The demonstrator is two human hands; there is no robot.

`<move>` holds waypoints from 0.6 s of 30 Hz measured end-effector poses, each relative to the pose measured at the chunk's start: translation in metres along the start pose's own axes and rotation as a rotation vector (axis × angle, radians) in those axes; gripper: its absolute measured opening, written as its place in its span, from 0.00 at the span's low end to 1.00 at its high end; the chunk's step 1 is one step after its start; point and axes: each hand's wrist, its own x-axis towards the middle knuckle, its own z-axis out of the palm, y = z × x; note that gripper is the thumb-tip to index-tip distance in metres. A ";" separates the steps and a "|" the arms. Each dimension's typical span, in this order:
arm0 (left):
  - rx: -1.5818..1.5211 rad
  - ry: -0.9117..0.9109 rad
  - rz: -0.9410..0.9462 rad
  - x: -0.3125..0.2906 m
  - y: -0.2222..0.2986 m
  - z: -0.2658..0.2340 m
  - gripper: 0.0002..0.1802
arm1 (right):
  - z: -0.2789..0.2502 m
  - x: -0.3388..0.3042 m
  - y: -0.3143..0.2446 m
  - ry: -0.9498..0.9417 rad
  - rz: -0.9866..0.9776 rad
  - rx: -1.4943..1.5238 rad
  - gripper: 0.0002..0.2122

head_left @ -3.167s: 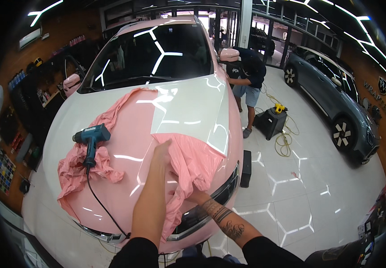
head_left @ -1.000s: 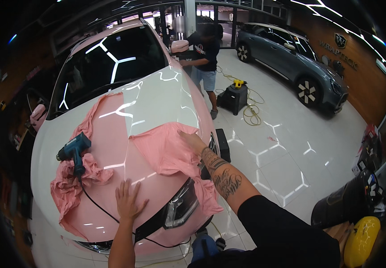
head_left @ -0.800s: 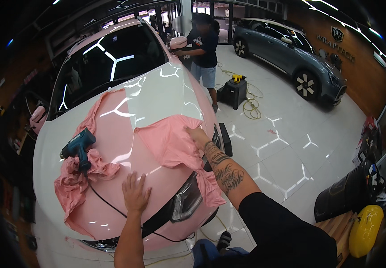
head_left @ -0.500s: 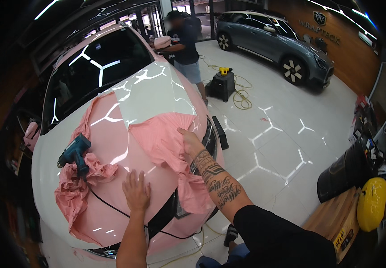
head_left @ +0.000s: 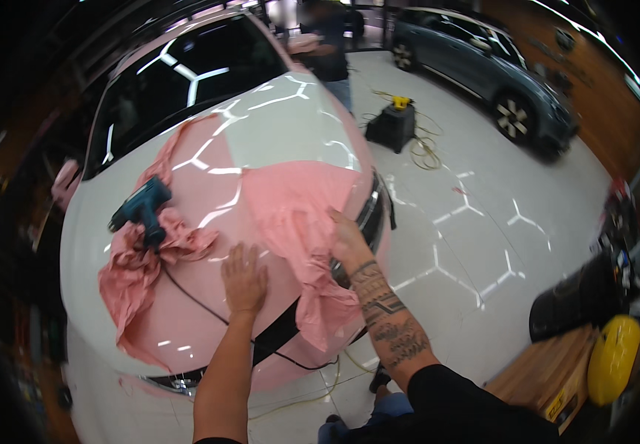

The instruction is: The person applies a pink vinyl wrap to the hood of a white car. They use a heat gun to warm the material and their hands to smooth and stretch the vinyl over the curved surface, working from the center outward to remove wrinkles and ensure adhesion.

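- While pink film (head_left: pixel 275 214) lies on much of the hood (head_left: pixel 290 126), its far part is bare white and the edges hang crumpled.
- Our left hand (head_left: pixel 243 277) presses flat, fingers spread; our right hand (head_left: pixel 347 235) pinches a fold.
- We see the heat gun (head_left: pixel 141 209) lying unused.

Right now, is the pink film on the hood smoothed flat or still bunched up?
Partly bunched. The pink film lies wrinkled beside the right hand and heaped under the heat gun; the left hand presses a smooth patch.
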 end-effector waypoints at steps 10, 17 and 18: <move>-0.123 -0.029 -0.044 -0.005 -0.004 -0.008 0.29 | 0.074 -0.019 -0.092 0.030 -1.220 -1.564 0.16; -0.056 -0.034 -0.089 -0.003 -0.005 -0.001 0.29 | 0.166 0.124 -0.010 -0.395 -0.930 -2.089 0.41; -0.052 -0.023 -0.071 -0.004 -0.004 -0.002 0.29 | 0.165 0.132 -0.005 -0.357 -0.793 -2.170 0.43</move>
